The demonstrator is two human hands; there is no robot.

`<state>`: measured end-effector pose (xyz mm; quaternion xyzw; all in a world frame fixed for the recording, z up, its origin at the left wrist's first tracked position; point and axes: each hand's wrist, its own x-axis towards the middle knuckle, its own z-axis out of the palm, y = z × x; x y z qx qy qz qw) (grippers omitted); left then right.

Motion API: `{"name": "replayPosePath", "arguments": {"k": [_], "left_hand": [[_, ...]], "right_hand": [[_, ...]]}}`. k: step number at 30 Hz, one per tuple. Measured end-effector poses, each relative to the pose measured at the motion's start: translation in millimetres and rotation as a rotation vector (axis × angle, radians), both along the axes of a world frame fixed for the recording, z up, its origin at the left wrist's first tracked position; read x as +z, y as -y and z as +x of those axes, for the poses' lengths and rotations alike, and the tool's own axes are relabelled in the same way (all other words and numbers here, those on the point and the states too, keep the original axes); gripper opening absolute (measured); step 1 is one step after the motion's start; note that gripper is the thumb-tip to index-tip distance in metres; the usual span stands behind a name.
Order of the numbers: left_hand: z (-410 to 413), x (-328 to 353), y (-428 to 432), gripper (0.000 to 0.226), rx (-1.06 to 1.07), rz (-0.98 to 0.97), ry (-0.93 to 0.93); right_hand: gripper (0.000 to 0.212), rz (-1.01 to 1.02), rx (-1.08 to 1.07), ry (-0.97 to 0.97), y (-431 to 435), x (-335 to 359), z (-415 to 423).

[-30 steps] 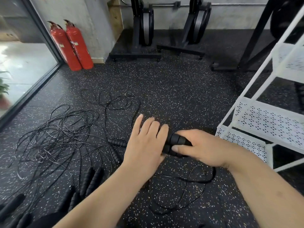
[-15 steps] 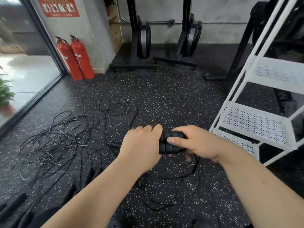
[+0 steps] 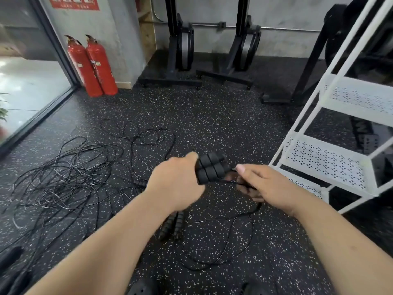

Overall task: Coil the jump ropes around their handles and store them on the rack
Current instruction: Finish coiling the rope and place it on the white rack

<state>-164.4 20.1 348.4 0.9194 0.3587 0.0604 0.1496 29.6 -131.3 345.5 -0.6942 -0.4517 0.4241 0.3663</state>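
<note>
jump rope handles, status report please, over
Left hand grips both handles; right hand pinches the rope. Rope mostly loose on floor, uncoiled. Rack to the right, nothing between.

2 red extinguishers [image 3: 97,67] by wall; 2 upright rowers [image 3: 185,47] behind; plant [image 3: 3,112] far L.

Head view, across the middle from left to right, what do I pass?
Rope tangle → left hand → handles → right hand → rack.
</note>
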Motion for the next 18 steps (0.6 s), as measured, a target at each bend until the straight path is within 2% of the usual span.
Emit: {"name": "replayPosePath", "arguments": {"k": [4, 8, 11, 15, 18], "left_hand": [[-1.9, 0.9, -21.5, 0.029, 0.123, 0.009, -0.032], [-7.2, -4.4, -41.0, 0.03, 0.224, -0.014, -0.113], [-11.7, -6.5, -51.1, 0.029, 0.242, -0.068, -0.11], [-14.8, -6.8, -50.9, 0.03, 0.168, -0.069, -0.132], [-16.9, -8.1, -46.7, 0.029, 0.154, -0.048, -0.128]], "right_hand": [[0.02, 0.014, 0.021, 0.436, -4.4, -14.6, 1.8], [0.043, 0.067, -0.032, 0.719, -8.0, -13.1, -10.2], [0.041, 0.162, -0.03, 0.937, -7.4, -12.1, -15.3], [0.042, 0.179, -0.083, 1.051, -9.8, -18.2, -14.6], [0.034, 0.204, -0.095, 1.06, -12.3, -14.3, -10.3]]}}
